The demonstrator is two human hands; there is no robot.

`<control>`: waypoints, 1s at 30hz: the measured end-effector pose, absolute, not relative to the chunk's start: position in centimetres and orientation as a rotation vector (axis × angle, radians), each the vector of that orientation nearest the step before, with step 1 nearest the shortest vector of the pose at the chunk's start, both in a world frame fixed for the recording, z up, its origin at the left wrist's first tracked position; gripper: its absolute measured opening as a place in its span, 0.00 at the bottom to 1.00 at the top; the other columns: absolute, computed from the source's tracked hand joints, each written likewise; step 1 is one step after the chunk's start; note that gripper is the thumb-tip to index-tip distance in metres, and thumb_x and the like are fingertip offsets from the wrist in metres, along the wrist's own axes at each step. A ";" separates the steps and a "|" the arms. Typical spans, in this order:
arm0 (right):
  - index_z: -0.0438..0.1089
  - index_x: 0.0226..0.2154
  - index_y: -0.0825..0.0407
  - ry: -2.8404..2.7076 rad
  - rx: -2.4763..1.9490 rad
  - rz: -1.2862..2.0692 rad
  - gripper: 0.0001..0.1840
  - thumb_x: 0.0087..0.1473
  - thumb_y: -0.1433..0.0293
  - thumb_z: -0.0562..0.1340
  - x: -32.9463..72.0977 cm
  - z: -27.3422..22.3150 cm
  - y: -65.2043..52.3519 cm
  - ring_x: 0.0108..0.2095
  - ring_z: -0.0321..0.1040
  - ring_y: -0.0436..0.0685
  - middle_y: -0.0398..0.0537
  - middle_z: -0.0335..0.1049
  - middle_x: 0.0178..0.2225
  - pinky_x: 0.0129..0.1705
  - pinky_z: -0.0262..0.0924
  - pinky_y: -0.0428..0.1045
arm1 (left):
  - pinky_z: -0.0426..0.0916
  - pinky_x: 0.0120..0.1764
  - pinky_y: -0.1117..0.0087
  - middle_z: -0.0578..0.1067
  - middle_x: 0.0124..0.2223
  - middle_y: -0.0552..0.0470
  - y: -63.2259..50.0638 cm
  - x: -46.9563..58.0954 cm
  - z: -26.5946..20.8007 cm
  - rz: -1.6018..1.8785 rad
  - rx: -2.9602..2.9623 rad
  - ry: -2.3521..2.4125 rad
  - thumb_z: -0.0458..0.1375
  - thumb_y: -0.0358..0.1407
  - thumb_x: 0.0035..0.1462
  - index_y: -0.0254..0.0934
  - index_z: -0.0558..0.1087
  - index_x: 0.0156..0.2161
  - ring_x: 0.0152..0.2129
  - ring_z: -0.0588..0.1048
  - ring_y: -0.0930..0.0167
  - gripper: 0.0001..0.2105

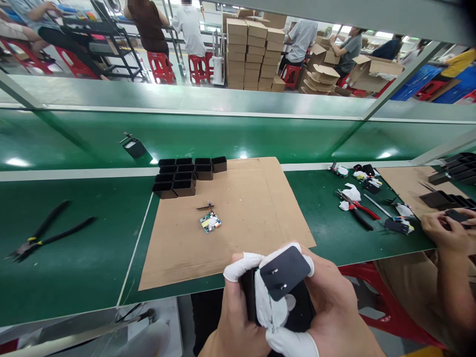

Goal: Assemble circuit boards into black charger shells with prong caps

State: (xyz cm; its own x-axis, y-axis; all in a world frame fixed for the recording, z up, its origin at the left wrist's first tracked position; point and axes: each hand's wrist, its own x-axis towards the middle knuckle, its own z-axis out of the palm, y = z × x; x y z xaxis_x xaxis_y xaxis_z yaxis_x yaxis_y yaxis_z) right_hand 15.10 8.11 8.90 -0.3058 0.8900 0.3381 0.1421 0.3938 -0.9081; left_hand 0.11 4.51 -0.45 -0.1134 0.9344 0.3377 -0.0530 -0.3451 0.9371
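My left hand (238, 312) is closed around a small black plastic case (303, 310) just off the table's front edge. A black end plate (285, 272) with two small metal pins is tilted over the case's mouth, pinched by my right hand (330, 302). White, soft-looking material (266, 302) bulges out between plate and case. White finger cots cover several of my fingertips. Beyond my hands, a small circuit board (210, 222) lies on a cardboard sheet (256, 208), with a thin black piece beside it. What is inside the case is mostly hidden.
Open black cases (184, 187) stand grouped at the cardboard's back left. Black-handled pliers (40, 238) lie left; red-and-black pliers (359, 208) lie right among loose boards. Another case (134, 148) rests behind. A co-worker's hands (446, 228) work at far right.
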 end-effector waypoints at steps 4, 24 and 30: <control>0.74 0.53 0.42 -1.731 -0.911 1.000 0.32 0.47 0.74 0.79 15.1 9.0 8.1 0.36 0.72 0.55 0.42 0.75 0.41 0.39 0.72 0.50 | 0.78 0.52 0.54 0.75 0.54 0.42 4.3 0.1 -0.8 1.549 1.350 1.065 0.72 0.29 0.55 0.43 0.67 0.65 0.49 0.79 0.57 0.34; 0.82 0.47 0.45 -1.469 -0.967 0.835 0.24 0.47 0.61 0.82 14.0 10.3 6.0 0.32 0.79 0.67 0.52 0.81 0.34 0.33 0.80 0.56 | 0.80 0.39 0.62 0.77 0.48 0.44 6.1 -0.8 1.7 1.697 1.381 0.770 0.72 0.29 0.57 0.46 0.67 0.60 0.42 0.82 0.60 0.29; 0.77 0.58 0.42 -1.547 -0.995 0.765 0.31 0.52 0.62 0.78 15.1 9.2 5.3 0.40 0.81 0.69 0.54 0.82 0.44 0.45 0.83 0.61 | 0.82 0.44 0.57 0.77 0.50 0.46 6.1 -1.1 2.0 1.629 1.390 0.761 0.74 0.32 0.57 0.49 0.68 0.62 0.44 0.82 0.59 0.31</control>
State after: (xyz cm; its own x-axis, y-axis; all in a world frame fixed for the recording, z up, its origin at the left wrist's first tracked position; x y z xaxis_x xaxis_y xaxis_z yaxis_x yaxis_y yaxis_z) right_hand 15.08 5.28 9.23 -0.0573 0.8969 0.4385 0.1957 0.4408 -0.8760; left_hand -1.10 6.06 1.97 -0.0303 0.8845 0.4657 -0.2103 -0.4611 0.8621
